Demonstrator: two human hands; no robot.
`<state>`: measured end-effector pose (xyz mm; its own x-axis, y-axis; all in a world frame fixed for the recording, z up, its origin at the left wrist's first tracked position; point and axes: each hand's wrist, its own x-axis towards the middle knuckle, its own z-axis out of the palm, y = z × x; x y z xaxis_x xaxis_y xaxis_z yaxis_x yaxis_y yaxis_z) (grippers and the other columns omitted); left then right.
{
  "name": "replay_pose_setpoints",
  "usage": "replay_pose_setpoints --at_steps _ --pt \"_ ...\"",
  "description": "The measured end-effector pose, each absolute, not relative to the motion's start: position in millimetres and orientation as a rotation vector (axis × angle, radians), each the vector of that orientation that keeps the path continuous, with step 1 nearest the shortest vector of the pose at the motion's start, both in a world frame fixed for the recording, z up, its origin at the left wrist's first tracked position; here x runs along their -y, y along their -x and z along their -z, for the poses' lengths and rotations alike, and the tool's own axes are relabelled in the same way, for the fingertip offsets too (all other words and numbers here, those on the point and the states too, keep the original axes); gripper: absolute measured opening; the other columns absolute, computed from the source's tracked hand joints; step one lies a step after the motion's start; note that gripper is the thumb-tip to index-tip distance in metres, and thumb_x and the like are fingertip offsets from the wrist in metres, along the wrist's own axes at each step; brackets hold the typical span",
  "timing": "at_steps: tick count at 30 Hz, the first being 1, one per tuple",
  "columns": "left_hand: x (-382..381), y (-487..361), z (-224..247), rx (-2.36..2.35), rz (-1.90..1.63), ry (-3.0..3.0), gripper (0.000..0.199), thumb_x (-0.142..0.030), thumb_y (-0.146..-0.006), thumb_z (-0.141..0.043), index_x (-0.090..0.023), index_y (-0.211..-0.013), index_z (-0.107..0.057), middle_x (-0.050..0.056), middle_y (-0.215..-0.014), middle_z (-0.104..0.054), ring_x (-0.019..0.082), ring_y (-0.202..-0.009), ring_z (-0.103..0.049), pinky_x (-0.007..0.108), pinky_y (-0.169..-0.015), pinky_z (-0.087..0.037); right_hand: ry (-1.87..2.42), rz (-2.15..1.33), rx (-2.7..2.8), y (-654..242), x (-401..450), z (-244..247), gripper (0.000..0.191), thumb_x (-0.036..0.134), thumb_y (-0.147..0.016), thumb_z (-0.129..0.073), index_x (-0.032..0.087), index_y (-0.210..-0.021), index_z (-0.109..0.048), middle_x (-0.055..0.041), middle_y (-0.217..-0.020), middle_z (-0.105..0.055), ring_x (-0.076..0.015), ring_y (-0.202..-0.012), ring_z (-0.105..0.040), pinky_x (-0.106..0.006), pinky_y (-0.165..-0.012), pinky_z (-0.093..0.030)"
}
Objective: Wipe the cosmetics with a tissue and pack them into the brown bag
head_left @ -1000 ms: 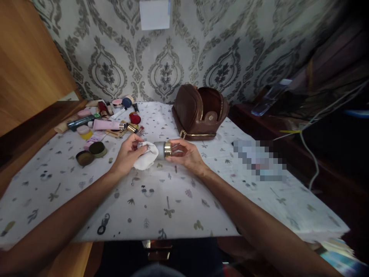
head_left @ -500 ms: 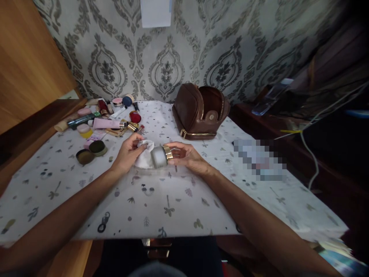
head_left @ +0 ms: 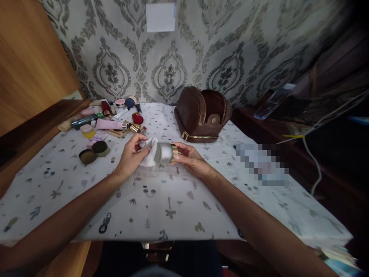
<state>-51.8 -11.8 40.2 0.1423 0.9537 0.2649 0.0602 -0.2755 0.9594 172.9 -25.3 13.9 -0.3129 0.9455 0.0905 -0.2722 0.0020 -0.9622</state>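
Tipped a half-second ago with its base end low, a frosted jar (head_left: 166, 152) now lies nearly level between two hands above the near-middle of a counter (head_left: 184, 215) spread with a printed cover. At left, the left hand (head_left: 131, 156) is closed on a bunched white cloth (head_left: 150, 156), which presses against the jar's base end and hides it from view. The right hand (head_left: 190, 158), fingers curved and only partly closed, grips the jar's gold lid (head_left: 175, 150), whose far side disappears behind the fingers. Marks on the glass are too small to read. Behind, a brown bag (head_left: 190, 113) gapes open, its interior too dark to make out. Cosmetics crowd the far left, overlapping one another, among them a pink tube (head_left: 109, 124) and a red compact (head_left: 137, 118). At right, pixelation masks a flat item (head_left: 262, 163); shadow swallows the edge beyond. Both forearms are cut off by the frame.
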Motion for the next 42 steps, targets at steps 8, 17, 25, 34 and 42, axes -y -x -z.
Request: replay_pose_setpoints --at_steps 8,17,25,34,42 --pt "20.5 51.9 -45.9 -0.838 -1.200 -1.772 0.007 -0.016 -0.076 -0.063 -0.021 -0.080 -0.063 0.001 -0.092 -0.064 0.018 -0.084 -0.059 0.026 -0.071 -0.043 0.828 -1.507 1.126 -173.4 26.1 -16.2 0.037 0.042 -0.065 -0.088 0.023 -0.091 -0.070 0.0013 -0.087 -0.068 -0.0126 -0.074 -0.067 -0.023 -0.064 -0.061" --pt "17.3 55.5 -43.1 -0.947 -1.223 -2.021 0.015 -0.010 -0.074 -0.053 -0.020 -0.070 -0.062 0.005 -0.098 -0.065 0.021 -0.096 -0.060 0.025 -0.064 -0.039 0.739 -1.659 1.033 -176.9 21.6 -16.9 0.033 0.042 -0.065 -0.088 0.019 -0.083 -0.074 -0.0004 -0.078 -0.070 -0.0113 -0.067 -0.068 -0.018 -0.055 -0.059" --pt "7.7 55.5 -34.5 -0.976 -1.065 -1.520 0.014 -0.019 -0.071 -0.066 -0.021 -0.081 -0.056 -0.004 -0.068 -0.052 0.011 -0.055 -0.045 0.020 -0.051 -0.033 0.741 -1.640 1.204 -175.0 25.9 -17.8 0.036 0.038 -0.064 -0.088 0.019 -0.092 -0.076 -0.0007 -0.083 -0.071 -0.0100 -0.065 -0.062 -0.020 -0.055 -0.054" --pt "14.7 58.1 -39.4 -0.911 -0.988 -1.611 0.015 -0.021 -0.083 -0.058 -0.021 -0.098 -0.058 -0.004 -0.071 -0.051 0.011 -0.058 -0.047 0.020 -0.053 -0.035 0.885 -1.608 1.342 -163.8 38.8 -23.3 0.042 0.027 -0.058 -0.092 0.018 -0.095 -0.074 0.0009 -0.082 -0.071 -0.0105 -0.070 -0.062 -0.023 -0.067 -0.050" --pt "37.0 50.5 -52.9 -0.495 -1.072 -2.486 0.018 -0.010 -0.091 -0.046 -0.020 -0.093 -0.062 0.006 -0.104 -0.069 0.021 -0.105 -0.062 0.037 -0.092 -0.047 0.949 -1.550 1.193 -161.0 34.1 -17.3 0.046 0.034 -0.052 -0.094 0.017 -0.089 -0.070 0.0036 -0.080 -0.065 -0.0108 -0.069 -0.063 -0.026 -0.069 -0.053"
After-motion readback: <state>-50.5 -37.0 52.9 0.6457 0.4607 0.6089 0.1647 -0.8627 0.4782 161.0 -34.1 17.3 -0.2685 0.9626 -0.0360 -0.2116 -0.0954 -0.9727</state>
